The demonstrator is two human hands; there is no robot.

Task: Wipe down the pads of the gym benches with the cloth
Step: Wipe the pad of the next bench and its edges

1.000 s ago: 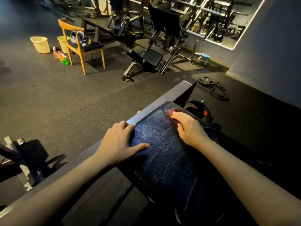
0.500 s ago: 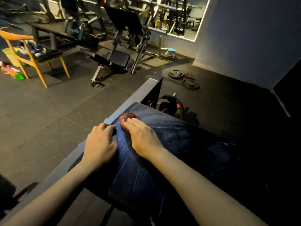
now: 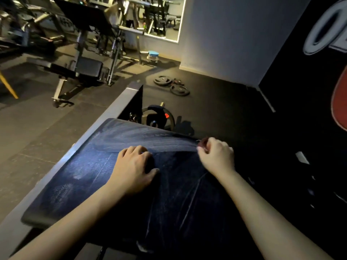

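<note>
Head camera looks down along a dark padded bench pad (image 3: pixel 90 177) that runs away from me, tilted toward the upper right. Pale wet streaks and smears cross its surface, densest in a band near the far end, with droplet patches on the near left part.

My left hand (image 3: pixel 133 167) rests on the middle of the pad, knuckles up, fingers bent with the tips on the vinyl and the thumb spread out to the right. It holds nothing.

My right hand (image 3: pixel 216 156) sits at the pad's far right edge with its fingers curled in, gripping a small bunched reddish cloth (image 3: pixel 203 142). Only a bit of the cloth shows past the fingertips, touching the pad right where the streak band ends. The right side of the pad beyond that hand is lost in shadow, so I cannot tell where its edge runs.

A grey metal frame beam (image 3: pixel 105 119) lies along the pad's left side, touching it, and ends in a squared-off end above the pad's far corner. Just past the far end of the pad, lower down, a black weight plate (image 3: pixel 158 114) with a small red mark stands on edge.

Farther off on the dark rubber floor (image 3: pixel 37 128), two loose plates (image 3: pixel 171 84) lie flat near the pale wall. A black adjustable bench (image 3: pixel 86 69) stands at upper left, with a blue-topped stool (image 3: pixel 153 53) beneath a wall mirror (image 3: pixel 155 17) behind it. At the left edge, a yellow chair leg (image 3: pixel 8 86) pokes in.
</note>
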